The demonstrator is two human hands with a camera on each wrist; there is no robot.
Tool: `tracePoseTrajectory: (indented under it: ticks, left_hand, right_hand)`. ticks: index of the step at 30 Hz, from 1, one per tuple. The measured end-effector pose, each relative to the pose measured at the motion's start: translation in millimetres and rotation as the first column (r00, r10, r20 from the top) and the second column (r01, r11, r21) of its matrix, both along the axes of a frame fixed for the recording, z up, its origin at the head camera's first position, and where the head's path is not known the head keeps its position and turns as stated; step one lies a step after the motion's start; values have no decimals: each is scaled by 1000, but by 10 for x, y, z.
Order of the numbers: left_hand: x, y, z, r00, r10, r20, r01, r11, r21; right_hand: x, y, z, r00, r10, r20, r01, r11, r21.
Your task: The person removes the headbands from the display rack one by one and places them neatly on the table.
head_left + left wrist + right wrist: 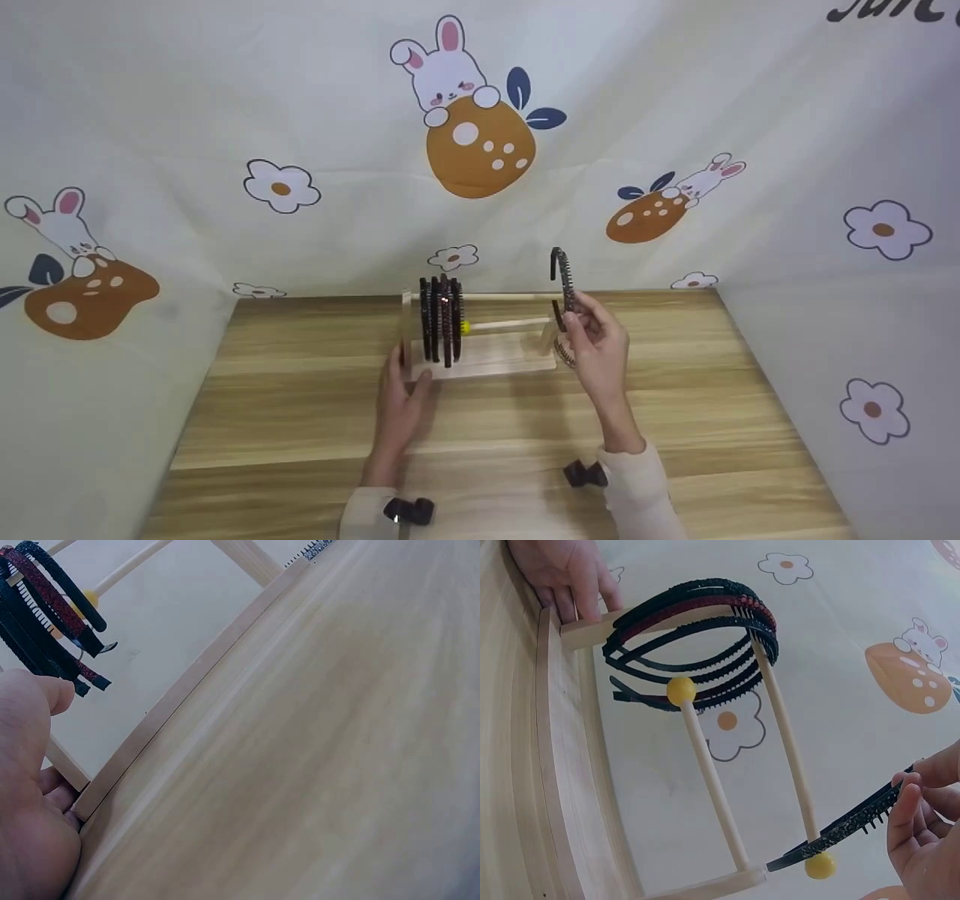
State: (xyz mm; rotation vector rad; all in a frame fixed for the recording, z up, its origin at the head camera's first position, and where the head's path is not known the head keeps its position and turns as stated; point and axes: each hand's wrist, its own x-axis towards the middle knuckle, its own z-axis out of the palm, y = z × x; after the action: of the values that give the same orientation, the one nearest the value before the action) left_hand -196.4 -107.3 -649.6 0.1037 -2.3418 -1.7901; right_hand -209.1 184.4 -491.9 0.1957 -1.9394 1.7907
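A wooden rack (487, 364) with two rods stands on the table, several dark headbands (441, 322) hanging at its left end. One of these is dark red and glittery, as the right wrist view shows. My left hand (401, 405) grips the rack's left end, thumb at the front and fingers around behind the corner. Between thumb and fingers, my right hand (600, 349) pinches a black speckled, toothed headband (851, 823) at the rack's right end. That headband crosses the upper rod (789, 739) right at its yellow end knob (820, 865).
The lower rod (714, 787) ends in another yellow knob (681, 691), close by the hanging headbands. Wood-grain table surface (300, 420) surrounds the rack. Behind and on both sides rises a pale cloth (345, 240) printed with rabbits and flowers.
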Motion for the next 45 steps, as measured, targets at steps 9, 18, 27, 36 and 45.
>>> tracePoseTrajectory:
  ticks: [9, 18, 27, 36, 45]
  left_hand:
    - [2, -7, -6, 1000, -4, -10, 4, 1000, 7]
    - [-3, 0, 1, 1000, -14, -8, 14, 1000, -10]
    - [-5, -1, 2, 999, -24, -39, 24, 1000, 3]
    - [-9, -16, 10, 999, -28, -37, 28, 1000, -3]
    - [-3, -8, -13, 999, -18, -49, 18, 1000, -6]
  right_hand:
    - [-13, 88, -34, 1000, -25, -10, 25, 999, 23]
    - [-36, 189, -89, 999, -39, 10, 38, 997, 66]
    - [-52, 382, -237, 998, -67, 20, 65, 993, 102]
    - [-75, 532, -415, 994, -104, 28, 98, 983, 154]
    - [-72, 675, -524, 993, -118, 15, 111, 965, 238]
